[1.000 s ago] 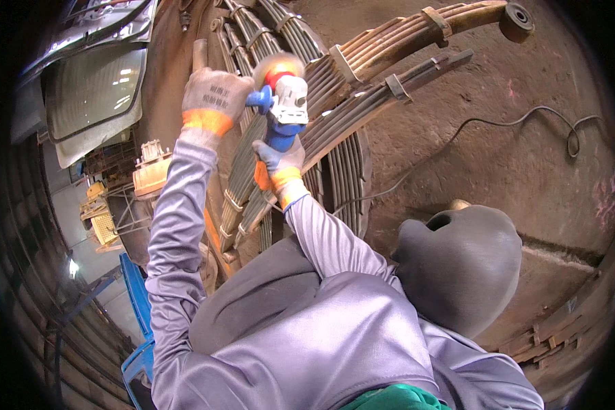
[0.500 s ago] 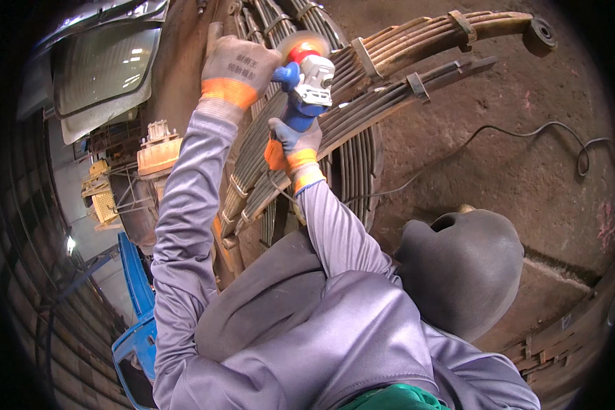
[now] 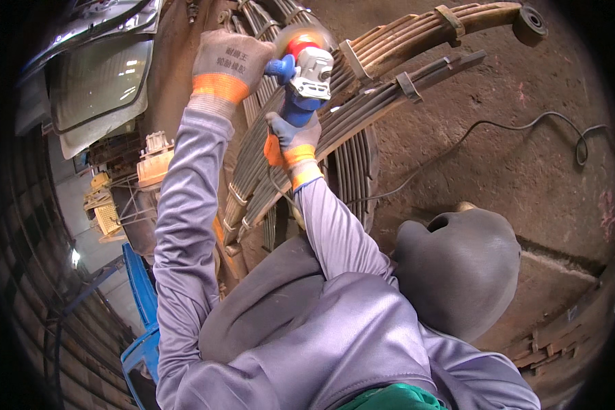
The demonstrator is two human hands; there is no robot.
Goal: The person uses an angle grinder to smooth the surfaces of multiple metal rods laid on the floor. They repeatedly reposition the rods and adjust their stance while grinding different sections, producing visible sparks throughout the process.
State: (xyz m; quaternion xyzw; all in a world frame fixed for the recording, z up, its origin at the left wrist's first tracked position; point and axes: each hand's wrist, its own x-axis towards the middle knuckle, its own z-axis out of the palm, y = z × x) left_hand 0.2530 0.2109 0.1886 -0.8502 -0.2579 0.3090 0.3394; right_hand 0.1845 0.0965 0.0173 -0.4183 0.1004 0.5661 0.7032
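Note:
An angle grinder (image 3: 313, 74), blue and white with a red flange, is held over a stack of steel leaf springs (image 3: 362, 113). The fingers of my left hand (image 3: 229, 63), in a grey glove with an orange cuff, wrap round its blue side handle. My right hand (image 3: 295, 140), gloved alike, grips the blue body from below. At the grinder's far end the disc (image 3: 316, 33) is a hazy blur, beside the bundled spring leaves. Whether it touches the metal, I cannot tell.
Curved leaf springs with metal clips and a rolled eye (image 3: 530, 26) extend far right. A dark cable (image 3: 451, 152) winds across the brown floor. A vehicle window panel (image 3: 99, 85), yellow machine parts (image 3: 102, 205) and a blue frame (image 3: 138, 287) stand left. My knees are bent near the springs.
My view has turned slightly, and the springs sit a little farther left and up. Both hands keep their hold on the grinder, which has shifted only slightly against the springs.

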